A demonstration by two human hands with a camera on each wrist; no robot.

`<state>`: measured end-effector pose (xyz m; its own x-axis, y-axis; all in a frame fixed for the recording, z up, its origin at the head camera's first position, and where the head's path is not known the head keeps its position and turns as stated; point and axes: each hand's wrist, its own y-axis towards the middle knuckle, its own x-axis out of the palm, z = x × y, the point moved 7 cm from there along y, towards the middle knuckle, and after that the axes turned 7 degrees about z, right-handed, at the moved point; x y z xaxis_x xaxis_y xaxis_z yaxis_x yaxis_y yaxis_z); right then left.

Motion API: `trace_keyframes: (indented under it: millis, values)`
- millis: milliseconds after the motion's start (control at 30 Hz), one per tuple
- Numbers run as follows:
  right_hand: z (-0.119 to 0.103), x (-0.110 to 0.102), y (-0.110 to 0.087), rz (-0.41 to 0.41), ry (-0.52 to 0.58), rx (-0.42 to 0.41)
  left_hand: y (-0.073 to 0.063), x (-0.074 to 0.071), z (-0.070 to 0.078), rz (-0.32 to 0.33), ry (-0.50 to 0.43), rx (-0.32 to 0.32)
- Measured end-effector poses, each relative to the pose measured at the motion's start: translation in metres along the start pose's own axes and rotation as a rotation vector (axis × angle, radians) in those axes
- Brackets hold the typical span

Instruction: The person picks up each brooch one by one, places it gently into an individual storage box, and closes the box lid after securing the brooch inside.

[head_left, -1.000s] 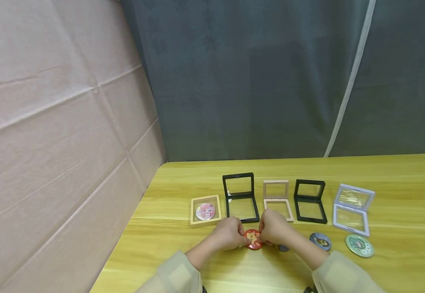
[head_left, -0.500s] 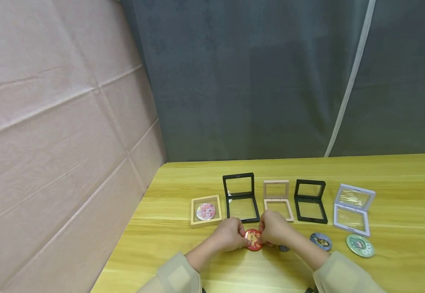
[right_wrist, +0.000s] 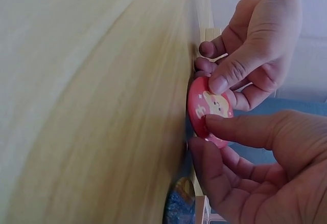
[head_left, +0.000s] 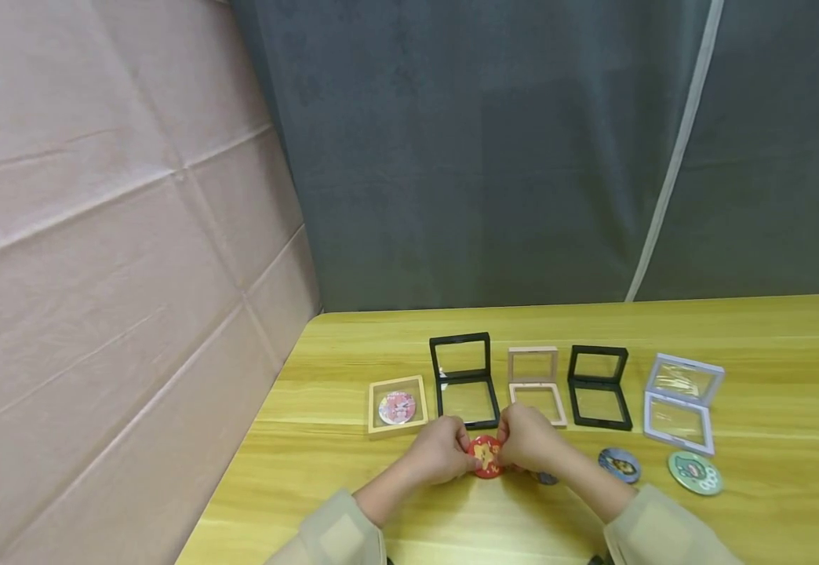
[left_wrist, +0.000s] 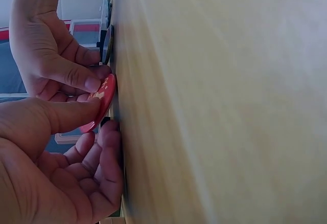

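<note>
A round red badge (head_left: pixel 485 457) with a yellow star figure is held between both hands, just in front of the larger black display frame (head_left: pixel 463 379). My left hand (head_left: pixel 441 451) pinches its left edge, and my right hand (head_left: pixel 528 439) pinches the right edge. In the left wrist view the badge (left_wrist: pixel 106 98) stands tilted close to the tabletop, both thumbs on its printed face. The right wrist view shows the badge (right_wrist: pixel 207 106) with fingertips about its rim; its back is hidden. A dark blue badge (head_left: pixel 547 478) lies partly covered by my right hand.
A yellow frame (head_left: pixel 397 431) holding a pink badge lies at left. Open frames, pink (head_left: pixel 533 384), small black (head_left: pixel 593 384) and lilac (head_left: pixel 676 402), stand to the right. Before them lie a blue badge (head_left: pixel 620 464) and a green badge (head_left: pixel 695 472). A curtain hangs behind the table.
The red badge has shifted very slightly away from the body, and its tilt has changed a little, so its star shows more fully. Both hands keep their grip; the frames stay put.
</note>
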<state>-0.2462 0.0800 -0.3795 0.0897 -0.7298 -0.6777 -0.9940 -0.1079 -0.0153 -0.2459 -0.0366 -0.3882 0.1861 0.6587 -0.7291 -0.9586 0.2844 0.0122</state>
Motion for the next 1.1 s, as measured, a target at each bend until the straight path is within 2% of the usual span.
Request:
trace_keyframes:
  millis: [300,633,1100]
  values:
    - [0.0,0.002,0.0,0.029,0.073,0.035,-0.001,-0.001,-0.003,0.009,-0.151,-0.076]
    - [0.001,0.007,0.002,0.007,0.075,0.084,-0.001,-0.005,-0.005,0.029,-0.261,-0.109]
    - [0.001,0.008,0.009,0.016,0.137,0.106,0.004,-0.01,-0.008,0.078,-0.238,-0.125]
